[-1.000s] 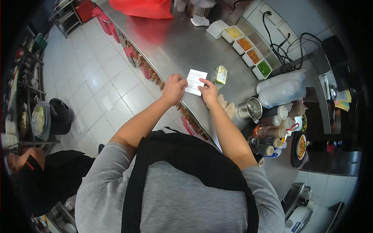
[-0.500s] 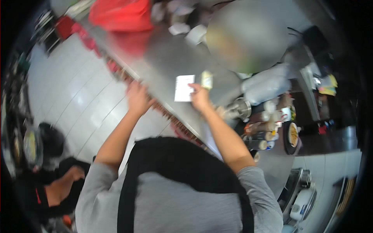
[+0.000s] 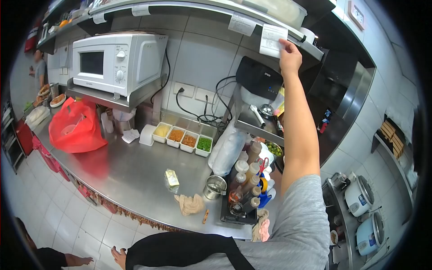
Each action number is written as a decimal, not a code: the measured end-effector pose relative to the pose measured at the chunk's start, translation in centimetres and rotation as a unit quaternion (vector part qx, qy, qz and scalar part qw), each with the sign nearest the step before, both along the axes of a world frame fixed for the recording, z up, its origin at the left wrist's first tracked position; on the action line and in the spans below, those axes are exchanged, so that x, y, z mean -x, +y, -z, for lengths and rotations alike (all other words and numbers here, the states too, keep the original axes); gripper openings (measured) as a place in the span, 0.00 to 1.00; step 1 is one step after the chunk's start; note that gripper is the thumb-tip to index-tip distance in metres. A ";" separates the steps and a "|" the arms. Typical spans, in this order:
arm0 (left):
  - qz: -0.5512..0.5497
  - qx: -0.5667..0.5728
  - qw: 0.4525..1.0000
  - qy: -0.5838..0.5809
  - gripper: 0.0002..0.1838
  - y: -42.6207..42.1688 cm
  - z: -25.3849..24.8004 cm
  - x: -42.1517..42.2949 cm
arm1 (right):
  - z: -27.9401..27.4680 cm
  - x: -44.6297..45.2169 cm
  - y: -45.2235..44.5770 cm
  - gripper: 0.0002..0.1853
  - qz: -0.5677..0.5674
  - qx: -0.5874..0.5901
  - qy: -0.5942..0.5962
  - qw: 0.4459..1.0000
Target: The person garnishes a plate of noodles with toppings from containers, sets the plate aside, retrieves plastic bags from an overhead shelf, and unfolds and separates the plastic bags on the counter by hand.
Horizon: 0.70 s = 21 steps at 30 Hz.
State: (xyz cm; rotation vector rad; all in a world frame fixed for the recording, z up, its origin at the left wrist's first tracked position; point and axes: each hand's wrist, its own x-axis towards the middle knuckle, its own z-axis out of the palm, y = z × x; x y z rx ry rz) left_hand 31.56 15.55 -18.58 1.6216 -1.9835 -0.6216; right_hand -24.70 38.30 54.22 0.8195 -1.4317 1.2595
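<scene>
My right hand (image 3: 290, 56) is raised to the shelf edge at the upper right. Its thumb and fingers pinch the lower right side of a white printed order slip (image 3: 272, 40), which lies against the shelf edge (image 3: 252, 12). Another printed slip (image 3: 242, 25) hangs from the same edge just to the left. Low at the left, beside my apron, my left hand (image 3: 119, 257) shows only in part. Its fingers are apart and hold nothing.
On the steel counter stand a red plastic bag (image 3: 76, 128), small tubs of chopped food (image 3: 188, 140), a wrapped yellow-white block (image 3: 171, 180), a steel cup (image 3: 215, 187) and sauce bottles (image 3: 245, 184). A black printer (image 3: 260, 77) sits below the shelf. Another person's hand (image 3: 81, 260) is at lower left.
My right hand has risen from the counter to the shelf edge with the slip. My left hand has dropped from the counter edge to my side. The view has tilted up.
</scene>
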 end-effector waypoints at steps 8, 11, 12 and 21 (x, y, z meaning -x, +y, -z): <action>0.074 0.070 0.994 -0.039 0.29 -1.7 -2.7 0.4 | -0.7 3.9 2.3 0.20 -0.093 0.037 -0.105 0.989; 0.064 0.067 0.996 -0.020 0.30 -1.6 -2.5 1.0 | -3.0 3.1 2.1 0.19 -0.043 0.035 -0.095 0.994; 0.064 0.052 0.997 -0.009 0.28 -1.3 -2.9 1.2 | -3.5 3.0 1.9 0.17 -0.009 0.030 -0.075 0.997; -0.005 -0.084 0.991 0.104 0.18 1.5 -2.6 0.2 | 3.9 -8.6 -2.0 0.07 0.005 -0.068 0.260 0.963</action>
